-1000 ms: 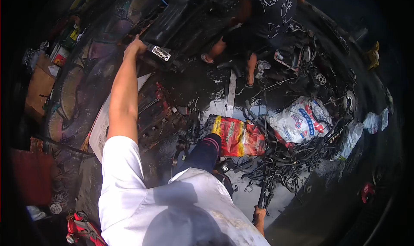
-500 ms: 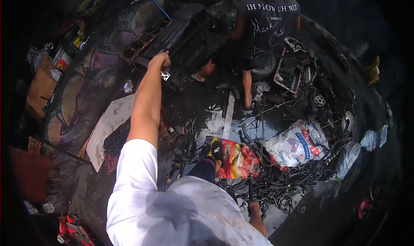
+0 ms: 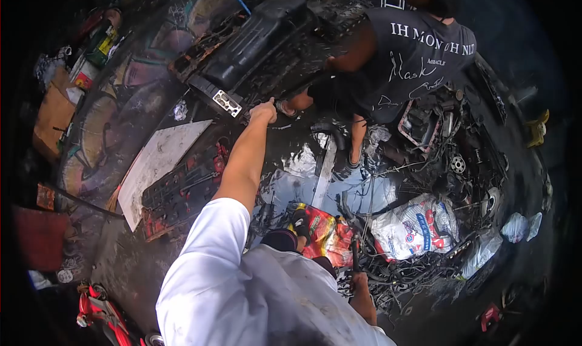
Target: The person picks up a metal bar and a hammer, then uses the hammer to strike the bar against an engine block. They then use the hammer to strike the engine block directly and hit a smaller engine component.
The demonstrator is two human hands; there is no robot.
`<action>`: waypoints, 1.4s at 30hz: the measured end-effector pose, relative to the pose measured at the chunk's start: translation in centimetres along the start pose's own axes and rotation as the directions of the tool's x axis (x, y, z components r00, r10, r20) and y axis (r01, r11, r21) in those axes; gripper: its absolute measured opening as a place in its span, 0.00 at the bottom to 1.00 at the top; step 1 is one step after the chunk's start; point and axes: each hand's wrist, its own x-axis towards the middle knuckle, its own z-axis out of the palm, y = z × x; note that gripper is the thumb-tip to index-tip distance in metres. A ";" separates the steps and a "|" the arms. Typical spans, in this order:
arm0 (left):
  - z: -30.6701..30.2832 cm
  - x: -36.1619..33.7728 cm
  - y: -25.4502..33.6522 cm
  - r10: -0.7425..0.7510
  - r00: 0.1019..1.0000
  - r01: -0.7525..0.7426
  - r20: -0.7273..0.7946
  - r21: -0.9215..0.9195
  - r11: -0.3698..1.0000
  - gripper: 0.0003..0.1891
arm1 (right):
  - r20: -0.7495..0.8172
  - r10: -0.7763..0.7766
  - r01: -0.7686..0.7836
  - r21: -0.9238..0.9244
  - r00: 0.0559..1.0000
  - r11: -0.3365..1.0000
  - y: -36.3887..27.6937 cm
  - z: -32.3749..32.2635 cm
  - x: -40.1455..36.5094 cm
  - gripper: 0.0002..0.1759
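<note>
My left hand (image 3: pixel 264 112) reaches far forward, mostly curled, with one finger seeming to point out. I see nothing held in it. Close by on its left is a silver metal plate with holes (image 3: pixel 226 103), on the end of a large black molded part (image 3: pixel 260 40). Low in the view, my right hand (image 3: pixel 359 282) is wrapped round the handle of a dark upright tool (image 3: pixel 355 256), whose kind I cannot make out. Behind that tool lies a red and yellow sack (image 3: pixel 327 234), near my foot.
A person in a dark sleeveless shirt (image 3: pixel 418 61) bends over ahead. A white and blue sack (image 3: pixel 415 228) lies among tangled cables (image 3: pixel 394 273). To the left are a pale board (image 3: pixel 160 164) and a tool case (image 3: pixel 182 194). A metal strip (image 3: pixel 325 173) crosses the wet floor.
My left hand has moved right and down, away from the black part, uncovering the metal plate. The person ahead has leaned and shifted right. My right hand still grips the dark tool.
</note>
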 end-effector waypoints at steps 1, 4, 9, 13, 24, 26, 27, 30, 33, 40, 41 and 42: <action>-0.6 0.7 0.5 -0.003 1.000 0.002 -0.004 -0.042 0.999 0.53 | 0.025 0.022 -0.022 0.011 0.999 1.000 -0.1 0.2 1.2 0.28; -2.2 1.2 0.8 -0.012 0.999 0.023 0.049 -0.229 0.973 0.50 | 0.080 0.076 -0.075 -0.020 0.994 0.997 -1.8 -0.2 3.1 0.28; -1.8 2.9 -2.0 0.005 1.000 -0.004 0.007 -0.166 0.986 0.45 | 0.157 -0.019 0.026 -0.046 0.987 0.999 -4.5 -3.2 2.5 0.27; 2.5 3.3 -4.6 0.026 0.993 0.006 0.112 -0.278 0.961 0.38 | 0.074 -0.205 0.210 -0.061 0.976 0.976 -9.3 -6.2 5.1 0.23; 25.9 -1.2 -11.8 -0.114 0.883 0.293 0.456 -0.345 0.892 0.30 | 0.455 -0.713 0.746 -0.650 0.534 0.144 -38.5 -9.4 30.0 0.14; 25.8 -4.5 -9.8 -0.148 0.810 0.470 0.568 -0.477 0.743 0.29 | 0.443 -0.708 0.793 -0.542 0.551 0.278 -47.3 -10.8 25.6 0.18; 24.7 -6.4 -8.4 -0.186 0.767 0.591 0.614 -0.562 0.579 0.29 | 0.524 -0.694 0.839 -0.498 0.493 0.219 -53.0 -12.8 21.3 0.21; 39.2 -8.4 -9.0 -0.312 0.916 0.361 0.252 -0.857 0.368 0.28 | 0.708 -0.329 0.535 -0.082 0.626 0.841 -62.3 -10.0 15.2 0.15; 35.2 -13.4 -6.3 -0.553 0.754 0.460 0.355 -0.886 0.058 0.27 | 0.868 -0.277 0.112 0.253 0.411 0.961 -70.3 -10.4 2.4 0.16; 38.5 -24.4 -4.4 -0.456 0.607 0.424 0.651 -0.751 -0.507 0.22 | 0.898 -0.440 -0.593 0.347 -0.014 0.727 -83.5 -7.9 -8.0 0.17; 38.1 -25.4 -4.2 -0.420 0.570 0.469 0.706 -0.699 -0.539 0.22 | 0.887 -0.462 -0.592 0.366 -0.012 0.718 -84.0 -7.7 -8.4 0.17; 38.5 -26.2 -4.3 -0.386 0.577 0.481 0.720 -0.681 -0.552 0.24 | 0.895 -0.446 -0.582 0.367 0.009 0.726 -84.5 -7.8 -8.7 0.19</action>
